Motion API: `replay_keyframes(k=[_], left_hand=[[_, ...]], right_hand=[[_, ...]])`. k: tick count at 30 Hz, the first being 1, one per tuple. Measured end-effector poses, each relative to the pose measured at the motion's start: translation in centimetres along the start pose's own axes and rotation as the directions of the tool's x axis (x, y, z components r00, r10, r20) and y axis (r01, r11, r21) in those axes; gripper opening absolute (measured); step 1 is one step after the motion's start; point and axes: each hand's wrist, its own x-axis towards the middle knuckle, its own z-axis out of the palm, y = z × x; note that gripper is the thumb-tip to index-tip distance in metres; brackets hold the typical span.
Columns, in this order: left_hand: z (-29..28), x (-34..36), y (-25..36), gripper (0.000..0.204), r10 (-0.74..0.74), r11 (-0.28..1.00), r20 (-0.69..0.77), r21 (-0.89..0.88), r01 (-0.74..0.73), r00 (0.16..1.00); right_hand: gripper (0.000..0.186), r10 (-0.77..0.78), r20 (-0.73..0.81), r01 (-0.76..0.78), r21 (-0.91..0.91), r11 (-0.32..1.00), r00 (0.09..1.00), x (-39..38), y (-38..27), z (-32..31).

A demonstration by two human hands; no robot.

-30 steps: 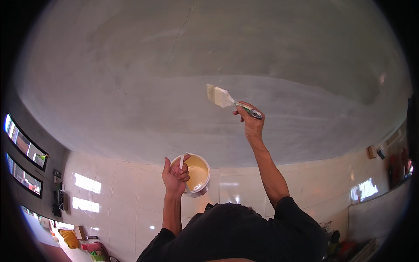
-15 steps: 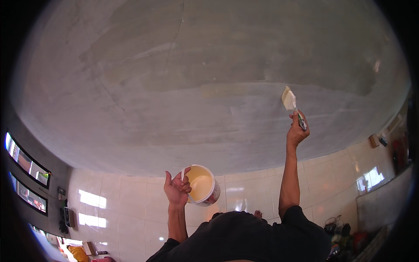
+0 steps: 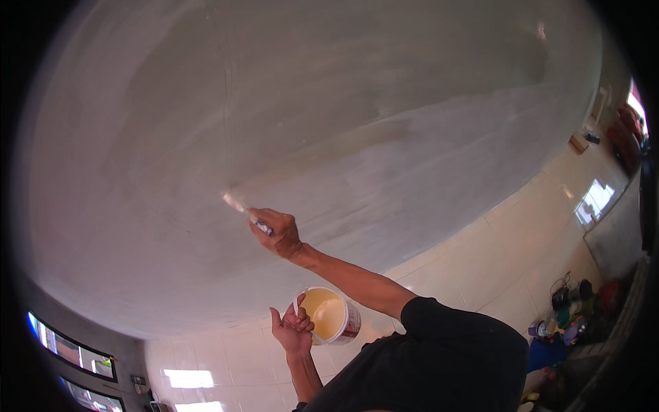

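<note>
My right hand (image 3: 280, 232) grips the handle of a paintbrush (image 3: 237, 203), whose pale bristles lie against the grey wall (image 3: 329, 144). That arm reaches across to the left. Lower down, my left hand (image 3: 294, 332) is curled around the white handle of a bucket (image 3: 354, 321), thumb sticking out. Creamy yellowish liquid (image 3: 324, 312) shows inside the tilted-looking bucket. Darker, damp-looking patches spread over the upper wall, with paler grey below them.
Shiny cream floor tiles (image 3: 473, 254) run along the wall's foot. At the right, several tools and containers (image 3: 563, 309) lie heaped by a low grey partition (image 3: 611, 213). A small brown box (image 3: 578, 143) sits near the far right corner. Windows (image 3: 72, 345) are at the lower left.
My right hand has swept the paintbrush from the right side far to the left along the wall. The left hand still holds the bucket; the whole view has turned.
</note>
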Motion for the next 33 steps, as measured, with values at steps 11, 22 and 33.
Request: replay_keyframes(k=[11,22,33], left_hand=[[-0.7,0.3,-1.0,0.090,0.098,0.995,-0.065,0.036,-0.096,0.993],[2.9,-1.2,-1.1,0.091,0.166,0.985,-0.092,-0.034,-0.170,0.982],[-0.2,0.4,-0.4,0.089,0.066,0.997,-0.083,-0.029,-0.069,0.994]], right_hand=[[0.021,0.366,-0.251,-0.361,0.067,0.930,0.896,5.5,8.7,-25.5],[0.022,-0.217,-0.441,-0.119,-0.616,0.779,0.871,6.1,9.1,-30.8],[0.023,0.284,-0.202,-0.291,-0.008,0.957,0.937,1.9,8.2,-20.3]])
